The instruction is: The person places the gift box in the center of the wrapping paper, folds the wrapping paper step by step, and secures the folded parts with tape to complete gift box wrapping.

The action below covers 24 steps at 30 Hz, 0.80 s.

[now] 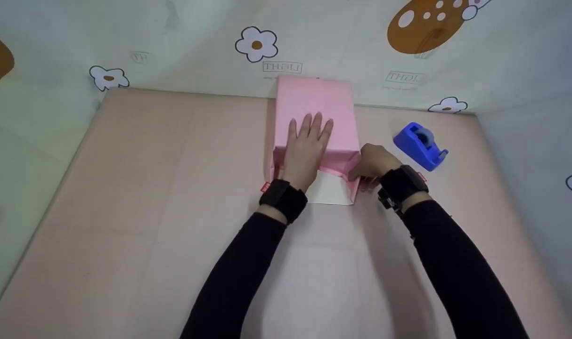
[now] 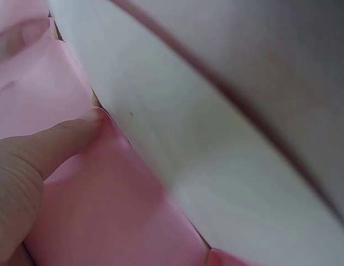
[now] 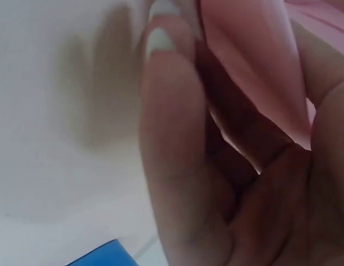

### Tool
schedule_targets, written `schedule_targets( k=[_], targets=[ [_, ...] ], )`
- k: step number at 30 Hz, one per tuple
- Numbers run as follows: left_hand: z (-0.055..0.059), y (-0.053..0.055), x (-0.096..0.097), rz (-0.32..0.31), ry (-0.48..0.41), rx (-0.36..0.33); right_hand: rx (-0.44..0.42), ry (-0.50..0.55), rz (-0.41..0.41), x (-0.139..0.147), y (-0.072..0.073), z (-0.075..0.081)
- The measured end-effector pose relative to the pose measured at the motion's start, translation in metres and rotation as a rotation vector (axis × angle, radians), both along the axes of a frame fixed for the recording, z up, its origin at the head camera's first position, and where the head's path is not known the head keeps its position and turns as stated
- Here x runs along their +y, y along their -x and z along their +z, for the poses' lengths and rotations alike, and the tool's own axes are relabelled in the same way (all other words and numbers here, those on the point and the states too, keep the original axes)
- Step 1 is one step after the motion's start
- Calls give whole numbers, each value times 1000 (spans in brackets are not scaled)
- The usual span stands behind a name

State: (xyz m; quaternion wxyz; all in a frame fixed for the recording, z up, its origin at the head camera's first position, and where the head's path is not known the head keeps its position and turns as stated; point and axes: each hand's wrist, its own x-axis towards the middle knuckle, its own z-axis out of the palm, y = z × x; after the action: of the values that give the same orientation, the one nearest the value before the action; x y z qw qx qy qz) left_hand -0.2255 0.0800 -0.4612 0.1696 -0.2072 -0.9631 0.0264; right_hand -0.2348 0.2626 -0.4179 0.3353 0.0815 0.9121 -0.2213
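Note:
A box wrapped in pink paper [image 1: 316, 101] lies near the back edge of the table. Its near end has folded-in paper and a flap with its white inner side [image 1: 330, 189] up. My left hand [image 1: 306, 153] rests on the box top with fingers straight. In the left wrist view, the thumb [image 2: 66, 136] presses the pink paper at the end, beside the white flap [image 2: 177, 138]. My right hand [image 1: 376, 162] is at the right near corner, fingers curled, pinching the pink side fold [image 3: 255, 61] between thumb and fingers. Part of that fold is hidden by the hand.
A blue tape dispenser [image 1: 420, 146] holding a roll of tape stands right of the box, close to my right hand. The box's far end is near a patterned curtain [image 1: 196, 47] behind the table. The pinkish table surface [image 1: 173, 212] extends left and in front.

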Motion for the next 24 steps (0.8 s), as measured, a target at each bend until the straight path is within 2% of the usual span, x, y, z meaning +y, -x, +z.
schedule_targets(
  k=[7,12,15,17,24],
  targets=[
    [0,0,1,-14,-24,-6,-4,2,46,0,-7,-2],
    [3,0,-1,-25,-54,-113,-58,52,58,3,-11,-4],
    [5,0,0,-11,-43,-154,-48,66,51,3,-12,-4],
    [5,1,4,13,-22,-148,-38,64,41,3,-12,-4],
    [6,1,22,122,56,-34,34,34,-9,2,-9,-5]
  ],
)
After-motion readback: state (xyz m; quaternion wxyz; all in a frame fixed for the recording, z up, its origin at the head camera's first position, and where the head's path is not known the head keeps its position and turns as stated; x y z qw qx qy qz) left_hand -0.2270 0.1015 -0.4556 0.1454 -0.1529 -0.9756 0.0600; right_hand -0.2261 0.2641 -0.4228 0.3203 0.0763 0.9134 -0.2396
